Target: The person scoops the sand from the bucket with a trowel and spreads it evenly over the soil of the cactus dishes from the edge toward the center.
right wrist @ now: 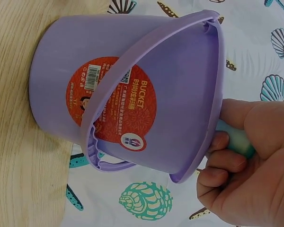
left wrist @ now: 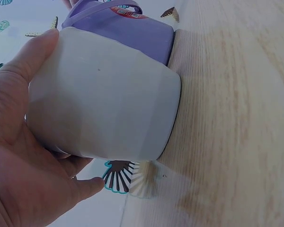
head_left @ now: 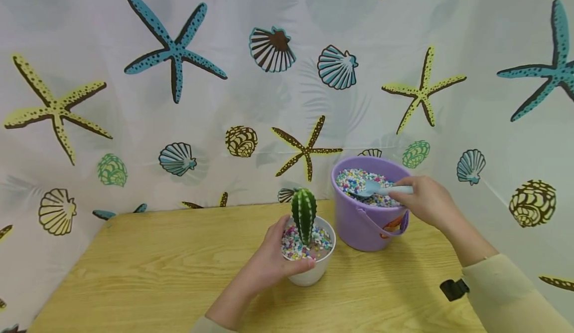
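Note:
A white flower pot [head_left: 309,277] with a green cactus [head_left: 304,216] and colourful pebbles [head_left: 293,246] stands on the wooden table. My left hand [head_left: 273,260] holds it from the left, thumb near the front rim and fingers around the far side. The left wrist view shows the pot's smooth wall [left wrist: 104,94] close up against that hand. Right of the pot is a purple bucket [head_left: 365,228] filled with the same kind of pebbles. Over its rim my right hand [head_left: 423,199] grips the handle of a light-blue toy shovel [head_left: 372,188], whose blade is at the pebbles.
The bucket's handle [right wrist: 118,71] hangs down across a red round label [right wrist: 111,104]. A white cloth [head_left: 215,98] printed with starfish and shells hangs behind the table [head_left: 170,263] and along its sides. A black clip [head_left: 454,289] is by the right sleeve.

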Demonstrator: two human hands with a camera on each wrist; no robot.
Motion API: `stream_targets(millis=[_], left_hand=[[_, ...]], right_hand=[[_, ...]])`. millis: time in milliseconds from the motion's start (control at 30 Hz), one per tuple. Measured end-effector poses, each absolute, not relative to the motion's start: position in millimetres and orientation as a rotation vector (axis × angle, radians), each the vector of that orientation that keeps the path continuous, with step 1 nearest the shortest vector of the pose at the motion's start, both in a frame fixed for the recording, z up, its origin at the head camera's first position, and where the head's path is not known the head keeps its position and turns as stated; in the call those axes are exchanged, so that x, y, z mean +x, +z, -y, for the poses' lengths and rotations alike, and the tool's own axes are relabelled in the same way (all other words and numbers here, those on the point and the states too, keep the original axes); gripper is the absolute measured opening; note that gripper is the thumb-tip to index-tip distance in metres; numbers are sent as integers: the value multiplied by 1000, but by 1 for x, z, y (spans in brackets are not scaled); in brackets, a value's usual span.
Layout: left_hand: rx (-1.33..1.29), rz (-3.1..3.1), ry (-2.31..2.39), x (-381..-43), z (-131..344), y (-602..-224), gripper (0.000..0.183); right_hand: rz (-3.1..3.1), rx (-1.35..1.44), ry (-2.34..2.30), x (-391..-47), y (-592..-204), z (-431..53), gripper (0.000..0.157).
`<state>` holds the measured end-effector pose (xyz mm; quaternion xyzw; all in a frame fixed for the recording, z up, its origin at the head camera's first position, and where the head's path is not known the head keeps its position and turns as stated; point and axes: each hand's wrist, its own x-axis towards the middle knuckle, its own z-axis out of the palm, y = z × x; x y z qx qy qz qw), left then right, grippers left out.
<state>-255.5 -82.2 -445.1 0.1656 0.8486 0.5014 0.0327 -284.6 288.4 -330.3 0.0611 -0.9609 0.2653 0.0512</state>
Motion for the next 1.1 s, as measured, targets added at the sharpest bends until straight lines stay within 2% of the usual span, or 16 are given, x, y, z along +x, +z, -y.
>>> stream_targets(millis=[567,833,1100], left_hand=[[521,-2612,1537,-255,83,-445,126],[505,-2614,1522,-256,82,-445,127],[497,-2620,1536,-255,81,-444,129]], right_hand=[[2861,129,926,-278,-335,-287,44],[2810,88,962,-269,-340,-289,53],[2745,45,968,-259,-347,-290,53]])
